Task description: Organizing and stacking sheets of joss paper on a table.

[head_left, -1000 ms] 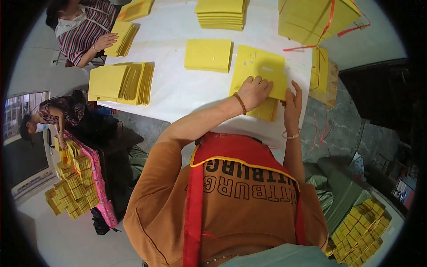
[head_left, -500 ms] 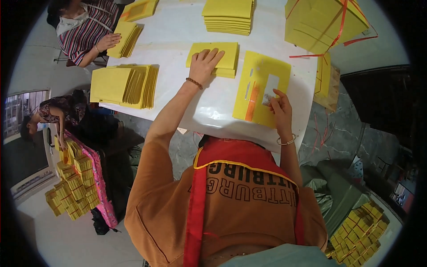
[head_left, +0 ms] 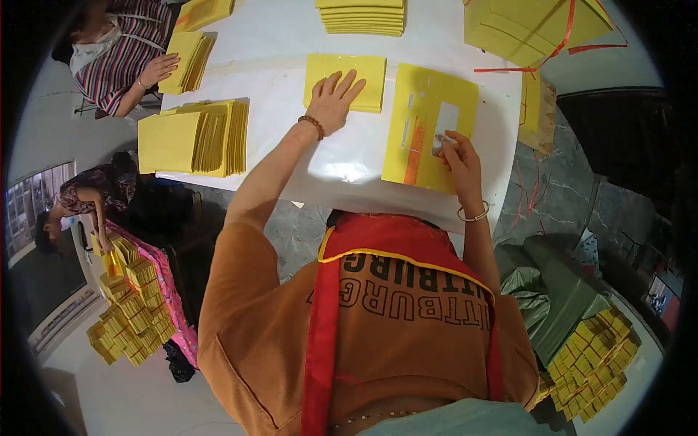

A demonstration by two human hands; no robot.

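Observation:
My left hand [head_left: 336, 102] lies spread over a small pile of yellow envelopes [head_left: 373, 78], fingers apart and pressing on the top one. To its right, a larger yellow envelope [head_left: 407, 109] lies flat on the table, bearing an orange strip and a white label [head_left: 448, 116]. Over the right side of that envelope, my right hand [head_left: 462, 156] has its thumb and fingers curled together at a greyish patch on the label. Whatever sits between those fingertips is too small to make out.
Envelope stacks stand at the table's far edge [head_left: 360, 18] and left [head_left: 193, 138]. A larger yellow bundle tied with red cord [head_left: 531, 29] is at far right. One co-worker's hand [head_left: 158, 69] rests on envelopes; another person bends over bundles [head_left: 142, 305] at left. More bundles [head_left: 592, 363] lie lower right.
The whole view has shifted slightly, so the table things sit higher in the picture. My left hand stays spread on the pile and my right stays at the label.

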